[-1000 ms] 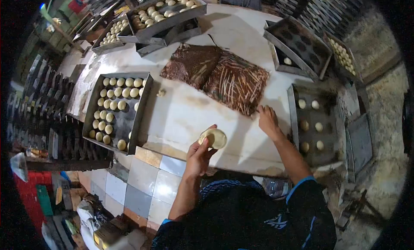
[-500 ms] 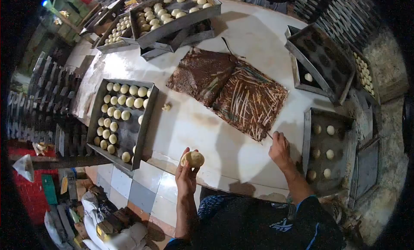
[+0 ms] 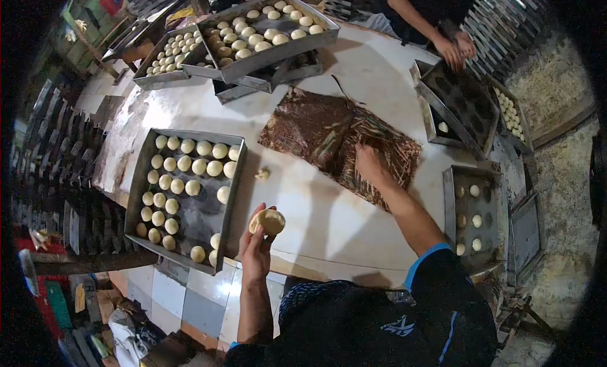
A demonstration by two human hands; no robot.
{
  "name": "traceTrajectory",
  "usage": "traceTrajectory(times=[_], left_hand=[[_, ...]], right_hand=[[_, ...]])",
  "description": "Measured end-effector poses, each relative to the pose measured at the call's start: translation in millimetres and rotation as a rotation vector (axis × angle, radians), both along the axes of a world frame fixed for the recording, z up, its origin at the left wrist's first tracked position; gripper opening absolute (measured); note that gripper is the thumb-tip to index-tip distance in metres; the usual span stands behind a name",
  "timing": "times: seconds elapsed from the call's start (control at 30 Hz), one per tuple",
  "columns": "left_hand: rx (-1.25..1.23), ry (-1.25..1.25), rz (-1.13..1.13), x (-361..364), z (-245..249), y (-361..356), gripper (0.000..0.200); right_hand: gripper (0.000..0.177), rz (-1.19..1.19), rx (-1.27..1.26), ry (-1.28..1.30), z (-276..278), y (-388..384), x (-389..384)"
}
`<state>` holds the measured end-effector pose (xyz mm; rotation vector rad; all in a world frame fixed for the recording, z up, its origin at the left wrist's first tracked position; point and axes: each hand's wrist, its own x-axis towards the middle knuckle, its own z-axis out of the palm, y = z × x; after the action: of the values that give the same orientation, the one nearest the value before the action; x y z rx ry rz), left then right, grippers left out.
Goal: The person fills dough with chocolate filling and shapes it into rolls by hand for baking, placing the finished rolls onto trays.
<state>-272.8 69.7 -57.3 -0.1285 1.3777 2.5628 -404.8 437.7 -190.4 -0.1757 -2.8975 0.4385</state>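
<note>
Right hand (image 3: 371, 162) has gone from beside the brown slab (image 3: 325, 130) to over its middle, grip I can't tell | left hand (image 3: 255, 248) grasps dough round (image 3: 272, 221) | slab on bench (image 3: 379, 63), ahead-right of dough, long axis running away leftward; right hand nearer

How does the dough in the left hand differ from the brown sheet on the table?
The dough is pale; the brown sheet is dark with light streaks. The dough is smaller than the sheet. The left hand holds the dough; the sheet lies on the table.
</note>
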Motion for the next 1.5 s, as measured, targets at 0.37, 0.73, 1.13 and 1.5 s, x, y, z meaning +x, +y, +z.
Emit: traceTrajectory(times=[0.37,0.73,1.13,1.5], left_hand=[[0.182,-0.212,-0.151,-39,-32,105,0.043],[0.135,-0.321,-0.154,22,-35,207,0.043],[0.034,0.006,-0.055,95,0,236,0.053],[0.071,0.418,0.105,185,70,85,0.066]], right_hand=[[0.025,0.125,-1.317,-0.511,91,1,117],[0.058,0.228,-0.189,0.135,31,73,227],[0.017,-0.148,-1.818,0.123,108,-6,229],[0.015,0.718,-0.451,0.711,259,-149,305]])
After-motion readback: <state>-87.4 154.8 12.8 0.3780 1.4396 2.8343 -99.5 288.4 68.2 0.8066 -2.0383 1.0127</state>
